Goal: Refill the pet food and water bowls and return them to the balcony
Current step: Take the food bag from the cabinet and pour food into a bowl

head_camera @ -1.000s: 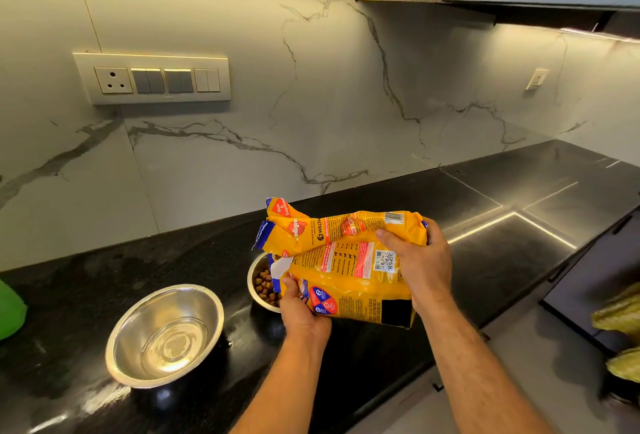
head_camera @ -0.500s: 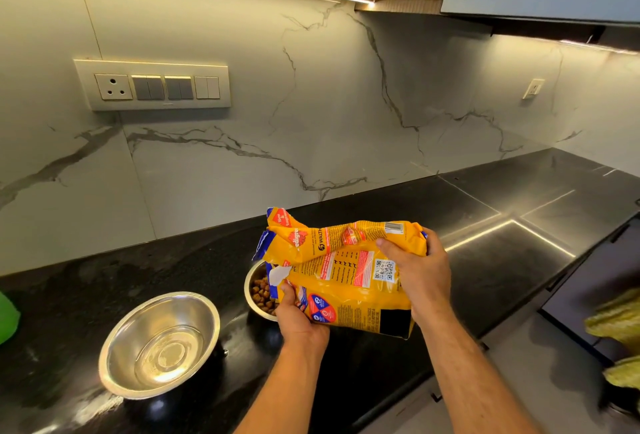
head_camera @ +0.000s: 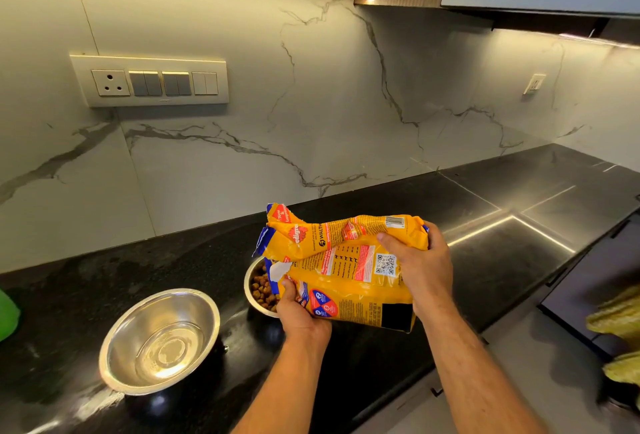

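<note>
The yellow pet food bag (head_camera: 346,267) is lying tilted on its side, its torn mouth hanging over the food bowl (head_camera: 258,290), which is holding brown kibble (head_camera: 263,290) near the desk's (head_camera: 502,253) front edge. The left hand (head_camera: 301,316) is gripping the bag's lower mouth corner; the right hand (head_camera: 422,267) is clutching its upper rear. The water bowl (head_camera: 159,340) is sitting apart, toward the desk's left end.

Both hands, left hand (head_camera: 300,317) and right hand (head_camera: 420,269), hold the yellow food bag (head_camera: 341,265) tipped over the kibble bowl (head_camera: 259,290).
</note>
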